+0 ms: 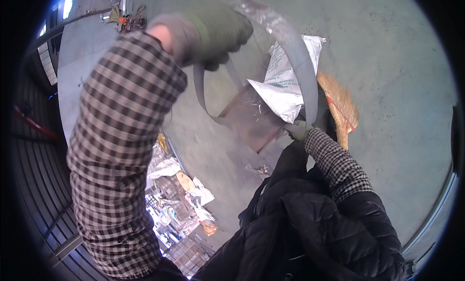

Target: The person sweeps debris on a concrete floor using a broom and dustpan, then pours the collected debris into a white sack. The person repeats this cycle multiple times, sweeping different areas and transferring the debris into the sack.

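Observation:
My left hand (213,34), in a green and grey glove, is raised high and shut on a wide grey strap (302,63). The strap arcs over to the right and down to my right hand (301,132), also gloved and mostly hidden behind the strap and my checked sleeve, which grips its lower end. A second loop of the strap (206,102) hangs below my left hand. Under the strap, on the concrete floor, lie a rusty brown metal dustpan (252,121), a white woven sack (286,85) and a straw broom (341,104).
A wire crate with crumpled paper and plastic rubbish (181,203) stands at lower left. Corrugated metal wall panels (34,184) run along the left. An orange tool and cables (128,19) lie far off at the top left. Bare concrete floor (402,63) spreads to the right.

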The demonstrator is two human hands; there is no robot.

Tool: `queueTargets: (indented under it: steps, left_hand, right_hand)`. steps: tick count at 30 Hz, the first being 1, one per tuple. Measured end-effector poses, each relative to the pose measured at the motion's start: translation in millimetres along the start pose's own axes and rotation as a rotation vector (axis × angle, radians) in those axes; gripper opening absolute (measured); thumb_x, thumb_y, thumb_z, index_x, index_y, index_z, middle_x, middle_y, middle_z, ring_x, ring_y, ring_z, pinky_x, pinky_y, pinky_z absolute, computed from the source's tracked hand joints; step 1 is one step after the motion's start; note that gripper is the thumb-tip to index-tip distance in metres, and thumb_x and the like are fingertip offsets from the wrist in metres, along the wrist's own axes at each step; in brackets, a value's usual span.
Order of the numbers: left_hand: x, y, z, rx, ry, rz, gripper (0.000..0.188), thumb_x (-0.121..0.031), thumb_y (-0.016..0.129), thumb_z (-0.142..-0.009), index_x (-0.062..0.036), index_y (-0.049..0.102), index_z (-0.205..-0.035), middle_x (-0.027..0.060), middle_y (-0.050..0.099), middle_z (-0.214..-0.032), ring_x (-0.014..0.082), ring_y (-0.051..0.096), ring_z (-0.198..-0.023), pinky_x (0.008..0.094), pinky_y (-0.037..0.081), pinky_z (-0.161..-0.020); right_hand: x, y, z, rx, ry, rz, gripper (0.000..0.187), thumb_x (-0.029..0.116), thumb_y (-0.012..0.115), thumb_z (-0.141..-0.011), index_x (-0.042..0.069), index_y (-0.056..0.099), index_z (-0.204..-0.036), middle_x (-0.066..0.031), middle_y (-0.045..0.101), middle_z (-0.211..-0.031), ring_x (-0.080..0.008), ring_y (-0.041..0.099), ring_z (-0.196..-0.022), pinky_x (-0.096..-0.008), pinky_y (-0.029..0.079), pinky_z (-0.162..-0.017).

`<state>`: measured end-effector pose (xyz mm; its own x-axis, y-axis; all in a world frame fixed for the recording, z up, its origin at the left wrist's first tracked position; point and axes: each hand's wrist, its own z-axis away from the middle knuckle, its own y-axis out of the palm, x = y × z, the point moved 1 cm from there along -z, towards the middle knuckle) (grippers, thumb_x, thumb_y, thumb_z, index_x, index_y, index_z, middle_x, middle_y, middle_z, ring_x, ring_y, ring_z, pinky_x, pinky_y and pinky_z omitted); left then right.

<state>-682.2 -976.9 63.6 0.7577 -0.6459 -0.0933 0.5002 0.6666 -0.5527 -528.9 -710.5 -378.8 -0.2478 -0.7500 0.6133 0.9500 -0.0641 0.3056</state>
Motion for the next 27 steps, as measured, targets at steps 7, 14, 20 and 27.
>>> queueTargets:
  steps: [7,14,20,27]
  left_hand:
    - [-6.2,-2.2,2.2,0.063,-0.002,0.005,0.029,-0.025,0.063,-0.094,-0.0005,0.066,-0.109,0.0044,0.052,-0.074,0.0140,0.053,-0.049,0.0314,0.044,-0.044]
    - [-5.8,-5.2,23.3,0.054,0.261,-0.287,0.025,-0.022,0.062,-0.095,0.0006,0.068,-0.106,0.0046,0.055,-0.075,0.0160,0.055,-0.049,0.0324,0.047,-0.046]
    - [7.6,21.8,36.8,-0.018,0.128,-0.259,0.024,-0.017,0.058,-0.097,0.0036,0.066,-0.103,0.0054,0.057,-0.072,0.0156,0.058,-0.049,0.0310,0.048,-0.046]
    - [39.3,41.6,94.3,-0.204,-0.217,0.316,0.020,-0.013,0.057,-0.093,0.0008,0.064,-0.080,0.0072,0.059,-0.066,0.0176,0.061,-0.052,0.0324,0.048,-0.047]
  right_hand:
    - [-1.1,-5.5,0.2,0.010,0.068,0.105,0.047,0.047,0.064,-0.095,0.002,0.068,-0.084,-0.0077,0.065,-0.070,-0.0172,0.061,-0.062,-0.0340,0.050,-0.060]
    - [-2.6,0.2,1.6,0.048,-0.023,0.101,0.045,0.046,0.062,-0.097,0.001,0.070,-0.097,-0.0097,0.069,-0.079,-0.0201,0.065,-0.067,-0.0362,0.054,-0.065]
    - [-12.3,-3.9,5.4,0.055,-0.048,0.249,0.042,0.040,0.059,-0.100,0.000,0.070,-0.106,-0.0112,0.072,-0.085,-0.0224,0.069,-0.072,-0.0380,0.056,-0.068]
    - [-8.0,-3.8,4.8,0.026,-0.072,0.349,0.033,0.030,0.057,-0.101,-0.001,0.068,-0.101,-0.0115,0.072,-0.085,-0.0221,0.068,-0.074,-0.0387,0.055,-0.070]
